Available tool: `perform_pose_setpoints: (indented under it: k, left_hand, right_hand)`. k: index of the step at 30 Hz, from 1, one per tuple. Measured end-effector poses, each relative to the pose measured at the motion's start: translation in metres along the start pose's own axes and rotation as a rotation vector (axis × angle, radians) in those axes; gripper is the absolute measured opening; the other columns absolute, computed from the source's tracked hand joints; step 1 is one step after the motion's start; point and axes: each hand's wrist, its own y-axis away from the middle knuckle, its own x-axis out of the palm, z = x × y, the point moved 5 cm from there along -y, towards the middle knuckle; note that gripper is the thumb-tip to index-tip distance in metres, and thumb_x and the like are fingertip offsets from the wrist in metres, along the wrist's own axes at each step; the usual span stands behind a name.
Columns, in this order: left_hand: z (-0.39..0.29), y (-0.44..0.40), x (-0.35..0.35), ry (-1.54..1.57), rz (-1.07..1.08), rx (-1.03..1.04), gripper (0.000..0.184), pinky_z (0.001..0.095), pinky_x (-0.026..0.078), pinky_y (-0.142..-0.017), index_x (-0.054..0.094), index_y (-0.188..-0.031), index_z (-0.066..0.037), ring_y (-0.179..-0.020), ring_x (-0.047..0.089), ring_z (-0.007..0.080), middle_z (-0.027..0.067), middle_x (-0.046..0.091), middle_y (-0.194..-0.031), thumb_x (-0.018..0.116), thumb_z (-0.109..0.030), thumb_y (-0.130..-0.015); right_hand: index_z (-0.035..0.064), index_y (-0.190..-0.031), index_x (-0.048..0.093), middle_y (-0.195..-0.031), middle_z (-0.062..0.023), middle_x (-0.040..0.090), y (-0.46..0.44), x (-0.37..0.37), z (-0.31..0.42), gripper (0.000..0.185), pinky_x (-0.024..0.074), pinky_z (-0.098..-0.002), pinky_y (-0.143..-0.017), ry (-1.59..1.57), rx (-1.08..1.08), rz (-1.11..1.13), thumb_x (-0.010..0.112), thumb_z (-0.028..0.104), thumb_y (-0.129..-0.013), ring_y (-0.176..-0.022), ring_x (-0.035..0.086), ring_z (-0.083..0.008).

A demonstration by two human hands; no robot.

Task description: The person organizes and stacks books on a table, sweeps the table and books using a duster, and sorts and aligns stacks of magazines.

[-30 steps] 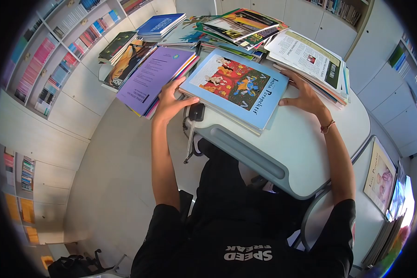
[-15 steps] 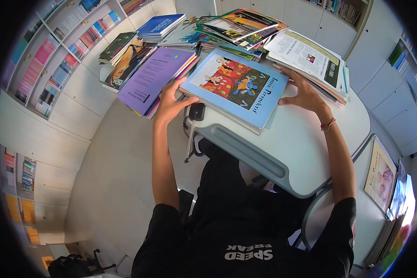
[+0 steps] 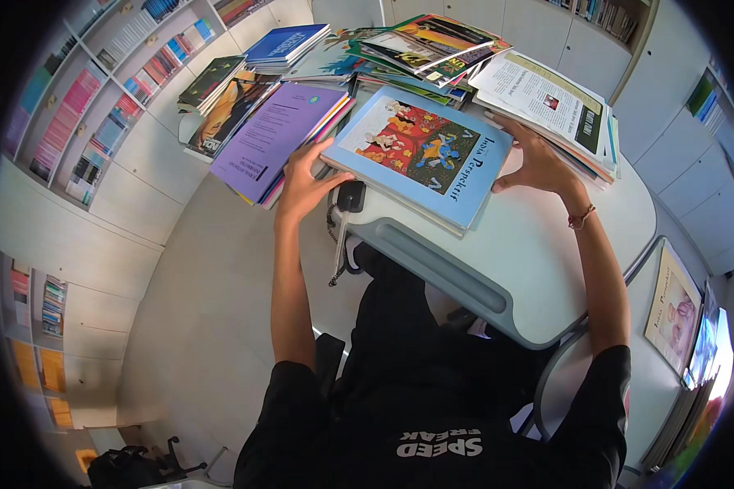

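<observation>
A stack of magazines [image 3: 420, 155] lies on the table in front of me, its light blue top cover reading "India Perspektif" above a colourful painted picture. My left hand [image 3: 306, 183] is closed on the stack's left edge, thumb along the near side. At the opposite edge, my right hand [image 3: 540, 163] grips the stack with fingers at the far right corner and thumb on the side. Just left of the stack, a purple-covered pile [image 3: 281, 134] sits close to my left fingers. A pile with a white printed page on top [image 3: 538, 102] is beside my right fingers.
The white table [image 3: 546, 269] has a grey front edge. Behind the stack are loosely piled magazines [image 3: 436, 49], blue books [image 3: 285, 45] and dark-covered magazines [image 3: 228, 118]. A black device with a cord [image 3: 351, 196] is at the table edge. Another magazine [image 3: 673, 306] lies at right.
The view has shifted very slightly, so everything appears a little further right. Both hands keep the same hold on the magazine stack.
</observation>
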Motion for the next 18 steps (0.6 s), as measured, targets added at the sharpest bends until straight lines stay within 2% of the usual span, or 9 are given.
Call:
perform_pose_setpoints:
  k: [9, 14, 18]
  left_hand:
    - [-0.009, 0.004, -0.002, -0.032, -0.051, 0.002, 0.077, 0.0434, 0.045, -0.106, 0.066, -0.135, -0.005, -0.118, 0.062, 0.0320, 0.0145, 0.071, -0.126, 0.096, -0.028, -0.068]
    - [-0.009, 0.002, -0.006, 0.016, -0.032, 0.056, 0.068, 0.0402, 0.047, -0.103, 0.067, -0.132, -0.003, -0.112, 0.064, 0.0291, 0.0131, 0.073, -0.120, 0.093, -0.020, -0.072]
    - [0.000, 0.001, -0.009, 0.290, 0.026, -0.023, 0.058, 0.0363, 0.050, -0.099, 0.068, -0.130, -0.001, -0.104, 0.066, 0.0256, 0.0122, 0.073, -0.117, 0.088, -0.010, -0.077]
  right_hand:
    - [0.0078, -0.154, 0.045, -0.148, -0.0185, 0.056, 0.005, 0.006, -0.010, 0.123, 0.0406, -0.0500, -0.118, -0.106, 0.018, -0.023, 0.103, 0.040, -0.050, -0.137, 0.052, -0.0403]
    - [0.0068, -0.154, 0.045, -0.149, -0.0194, 0.055, 0.012, 0.006, -0.011, 0.120, 0.0401, -0.0483, -0.118, -0.108, 0.052, -0.010, 0.101, 0.039, -0.053, -0.138, 0.051, -0.0382]
    - [0.0065, -0.154, 0.046, -0.151, -0.0200, 0.054, 0.010, 0.006, -0.017, 0.116, 0.0381, -0.0482, -0.120, -0.309, -0.026, -0.042, 0.101, 0.032, -0.055, -0.139, 0.049, -0.0394]
